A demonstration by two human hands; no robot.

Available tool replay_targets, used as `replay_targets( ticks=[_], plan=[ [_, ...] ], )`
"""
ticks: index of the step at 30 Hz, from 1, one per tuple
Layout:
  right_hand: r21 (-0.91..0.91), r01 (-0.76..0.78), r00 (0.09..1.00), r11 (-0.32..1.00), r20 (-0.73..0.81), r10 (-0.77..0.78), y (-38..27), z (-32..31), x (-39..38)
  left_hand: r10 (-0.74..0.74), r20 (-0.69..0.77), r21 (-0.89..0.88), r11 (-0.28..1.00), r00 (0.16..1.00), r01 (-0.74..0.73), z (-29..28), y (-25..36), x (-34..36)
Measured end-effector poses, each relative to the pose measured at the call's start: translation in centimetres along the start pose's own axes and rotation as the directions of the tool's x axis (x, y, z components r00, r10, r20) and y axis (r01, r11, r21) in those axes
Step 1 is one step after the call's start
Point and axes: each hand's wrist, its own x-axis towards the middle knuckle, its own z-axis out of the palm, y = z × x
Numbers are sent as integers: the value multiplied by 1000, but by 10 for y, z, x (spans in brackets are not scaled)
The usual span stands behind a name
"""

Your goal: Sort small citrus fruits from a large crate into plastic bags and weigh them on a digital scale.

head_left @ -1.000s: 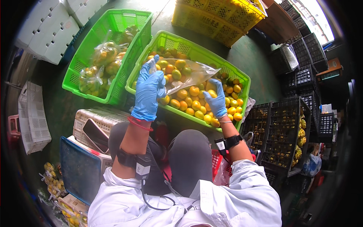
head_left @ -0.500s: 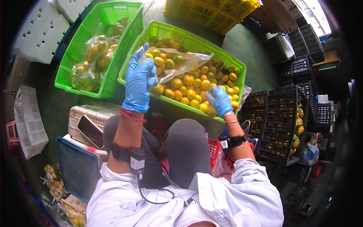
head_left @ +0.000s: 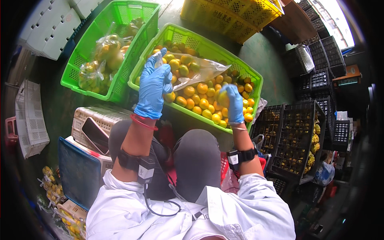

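In the head view my left hand, in a blue glove, grips the edge of a clear plastic bag with some yellow-green citrus inside, stretched over a green crate full of orange and greenish citrus. My right hand, also blue-gloved, has its fingers around a yellowish-green citrus, blurred by motion, just right of the bag above the loose fruit. Left of this crate stands a second green crate holding tied bags of fruit.
Yellow crates stand ahead, white foam boxes far left, black crates of bumpy fruit at right. Beside my left knee lie a phone on a cream basket and a blue-topped scale; bagged fruit sits lower left.
Half a second ago my right hand was down among the loose fruit; it has risen slightly with a citrus in its fingers. My left hand still grips the bag.
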Motion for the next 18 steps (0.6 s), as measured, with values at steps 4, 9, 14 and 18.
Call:
replay_targets(
  ticks=[4, 9, 14, 18],
  plan=[
    [254, 158, 935, 954, 271, -227, -111, 59, 89, 16, 13, 19, 1000, 1000, -16, -10, -1, 6],
    [-630, 254, 864, 734, 488, 120, -91, 32, 144, -43, 77, -128, 990, 996, 52, -27, 38, 9],
    [-608, 420, 881, 674, 452, -141, -198, 18, 146, 105, 119, -138, 987, 987, -88, -67, 125, -73],
    [-495, 664, 747, 560, 455, -485, -316, 37, 124, 299, 19, -81, 952, 954, -296, -94, 200, -202]
  ],
)
